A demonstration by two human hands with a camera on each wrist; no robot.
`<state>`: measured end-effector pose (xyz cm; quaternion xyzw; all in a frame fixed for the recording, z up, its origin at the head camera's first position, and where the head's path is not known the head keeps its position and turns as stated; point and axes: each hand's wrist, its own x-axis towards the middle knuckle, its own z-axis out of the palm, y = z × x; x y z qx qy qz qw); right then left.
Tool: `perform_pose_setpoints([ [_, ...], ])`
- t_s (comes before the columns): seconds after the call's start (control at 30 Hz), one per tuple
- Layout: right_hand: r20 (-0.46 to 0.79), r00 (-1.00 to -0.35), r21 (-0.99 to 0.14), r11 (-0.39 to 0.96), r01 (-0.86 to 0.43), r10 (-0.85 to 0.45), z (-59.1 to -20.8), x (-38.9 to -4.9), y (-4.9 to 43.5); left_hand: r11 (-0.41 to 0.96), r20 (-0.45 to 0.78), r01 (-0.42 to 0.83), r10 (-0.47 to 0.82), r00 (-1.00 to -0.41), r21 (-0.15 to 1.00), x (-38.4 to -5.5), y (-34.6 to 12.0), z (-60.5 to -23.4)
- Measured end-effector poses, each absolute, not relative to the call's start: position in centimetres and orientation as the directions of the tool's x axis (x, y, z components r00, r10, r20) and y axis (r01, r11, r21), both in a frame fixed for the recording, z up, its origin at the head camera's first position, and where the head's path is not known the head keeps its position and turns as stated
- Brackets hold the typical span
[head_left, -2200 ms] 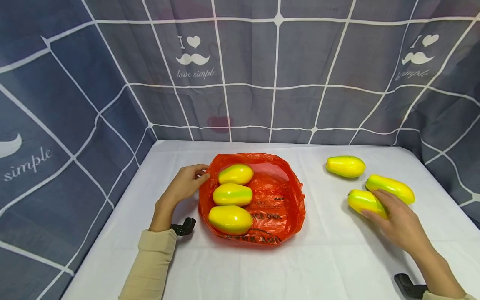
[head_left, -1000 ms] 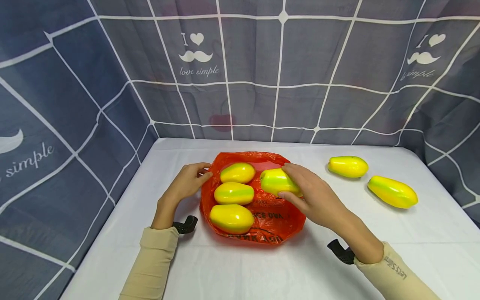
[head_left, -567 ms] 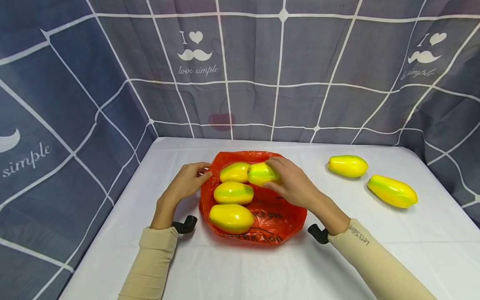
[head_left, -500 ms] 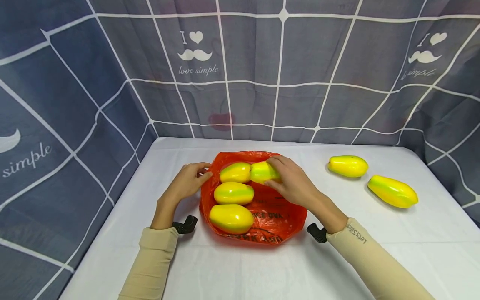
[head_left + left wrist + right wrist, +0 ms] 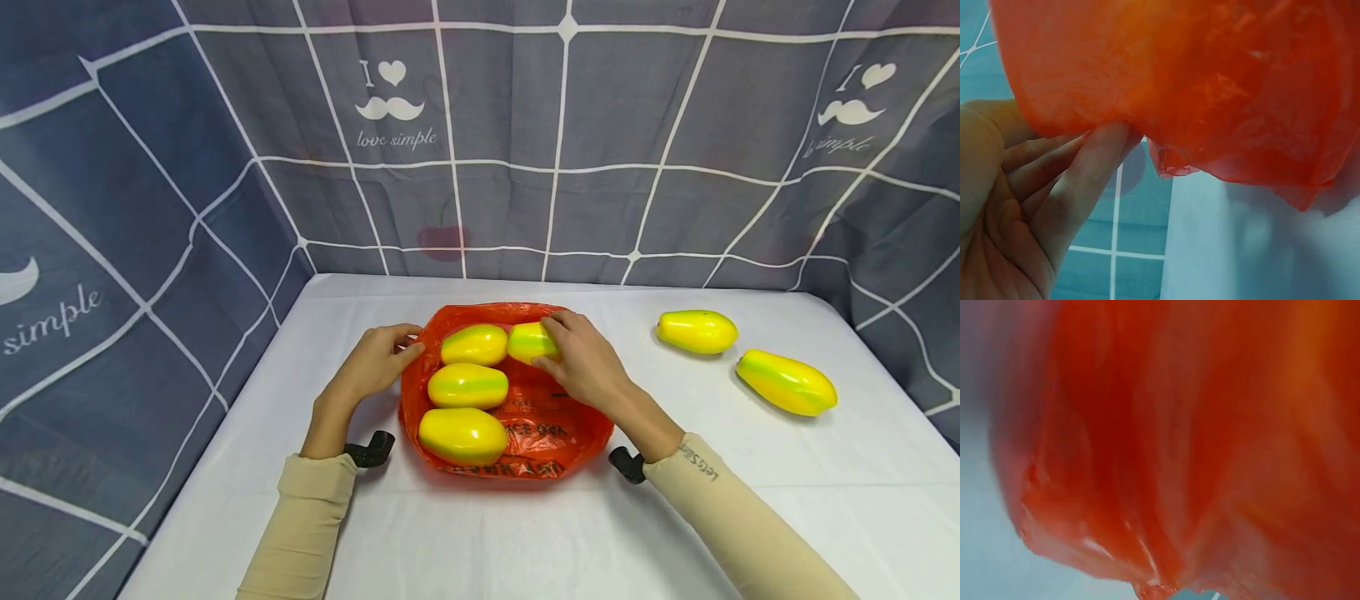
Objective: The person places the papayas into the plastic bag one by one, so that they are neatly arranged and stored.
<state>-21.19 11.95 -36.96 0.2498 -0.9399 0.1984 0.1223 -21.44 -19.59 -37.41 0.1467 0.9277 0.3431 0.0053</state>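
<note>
A red plastic bag (image 5: 555,429) stands spread open in a round shape at the middle of the table. On its left side three yellow-green papayas (image 5: 468,388) lie in a column. My left hand (image 5: 372,360) pinches the bag's left rim; in the left wrist view its thumb (image 5: 1088,181) presses against the red film. Inside the bag at the back, my right hand (image 5: 588,360) grips another papaya (image 5: 529,342) from its right end, beside the rearmost papaya of the column. Red film (image 5: 1166,450) fills most of the right wrist view and hides that hand there.
Two more papayas, a rear one (image 5: 697,332) and a nearer one (image 5: 786,382), lie on the white tablecloth (image 5: 480,542) to the right of the bag. A grey curtain (image 5: 495,208) with white lines rises behind the table and along its left side.
My right hand took a papaya from the right side of the table and carried it left into the bag, then shifted slightly right with it. My left hand stayed at the bag's rim.
</note>
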Motion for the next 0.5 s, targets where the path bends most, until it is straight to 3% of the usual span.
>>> perform_pose_setpoints([
  [0.23, 0.314, -0.882, -0.312, 0.839, -0.445, -0.351, -37.7, -21.0, 11.3, 0.718, 0.091, 0.271, 0.28, -0.956, 0.641, -21.4, -19.6, -37.2],
  [0.5, 0.273, -0.891, -0.286, 0.854, -0.435, -0.363, -38.4, -21.0, 11.3, 0.715, 0.087, 0.268, 0.28, -0.956, 0.646, -21.3, -19.6, -37.3],
])
